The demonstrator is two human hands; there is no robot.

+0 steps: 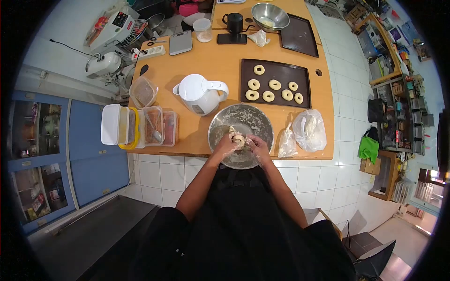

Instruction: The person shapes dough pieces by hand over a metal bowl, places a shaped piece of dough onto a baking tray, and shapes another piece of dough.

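A large metal bowl (255, 115) with floury residue on its wall stands at the table's front edge. Over it, my left hand (226, 145) grips a small ring of pale dough (239, 141) from the left. My right hand (258, 147) is at the ring's right side, its fingers bent together and dusted with flour; they pinch the dough. Behind and to the right, a dark baking tray (276, 71) carries several dough rings (274, 85). Right of the bowl lie a small plastic bag (287, 142) and a larger plastic bag (310, 130) with pale contents.
A white electric kettle (198, 95) stands behind the bowl to the left. Plastic containers (153, 125) line the left front edge. Farther back are a grey scale (181, 42), a black kettle (234, 22), a steel bowl (270, 18) and another dark tray (299, 35).
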